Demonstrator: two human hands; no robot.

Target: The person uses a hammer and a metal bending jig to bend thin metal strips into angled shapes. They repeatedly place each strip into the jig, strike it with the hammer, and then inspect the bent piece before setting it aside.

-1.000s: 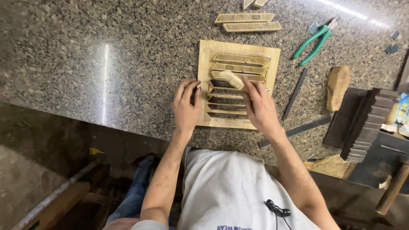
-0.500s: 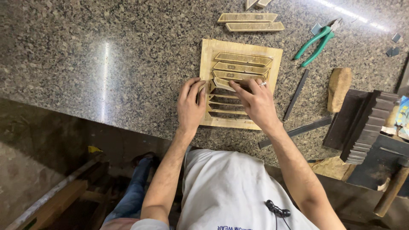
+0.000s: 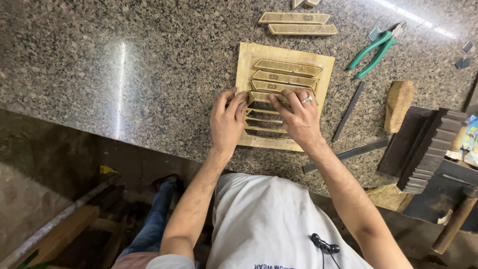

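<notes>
Granite counter (image 3: 149, 74), wooden slat (image 3: 266, 97) under both hands' grip

One colourful printed package (image 3: 472, 139) at right edge, partly cut off, blue and yellow, sitting by the dark metal block (image 3: 423, 149). No signs, no screens.

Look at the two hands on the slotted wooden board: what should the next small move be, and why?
Probably press the tan wooden strip down flat into its slot. Both the left hand and right hand rest fingertips on it in the square slotted wooden board, two strips already sit seated above it, and the slots below it look empty.
</notes>
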